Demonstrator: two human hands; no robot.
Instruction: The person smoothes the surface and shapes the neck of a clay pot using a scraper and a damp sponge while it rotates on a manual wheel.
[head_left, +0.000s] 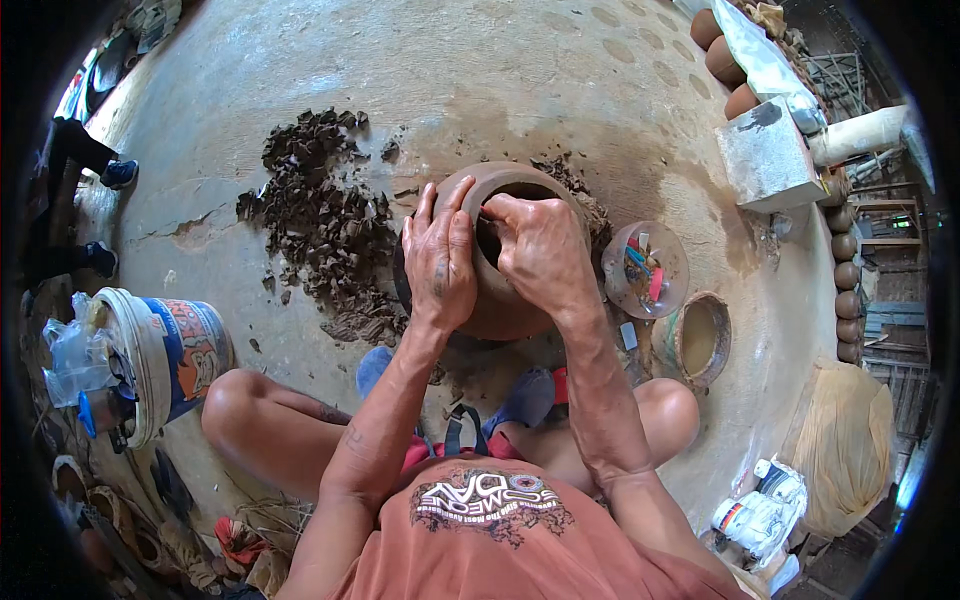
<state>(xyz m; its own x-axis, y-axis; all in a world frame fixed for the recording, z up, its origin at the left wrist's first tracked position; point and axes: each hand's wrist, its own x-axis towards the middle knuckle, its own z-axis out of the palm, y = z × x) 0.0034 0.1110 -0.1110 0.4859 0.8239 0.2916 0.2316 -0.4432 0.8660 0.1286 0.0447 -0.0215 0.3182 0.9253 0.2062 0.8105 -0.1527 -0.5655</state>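
Note:
A round brown clay pot [498, 308] stands between my legs, its wide mouth tilted up toward me. Against the pot's outer left wall lies my left hand [440, 262], fingers stretched flat and nearly together. My right hand [543, 255] is closed at the mouth, its fingers curled down inside the rim. Whatever those fingers hold, if anything, is hidden by the hand and the dark opening.
Dark clay scraps [325, 215] lie heaped left of the pot. At right are a transparent tub [645, 300] with small tools and a bowl of murky water [703, 342]. A bucket [190, 350] stands left; another person's shoes [119, 174] show beyond. Round pots [724, 62] line the right.

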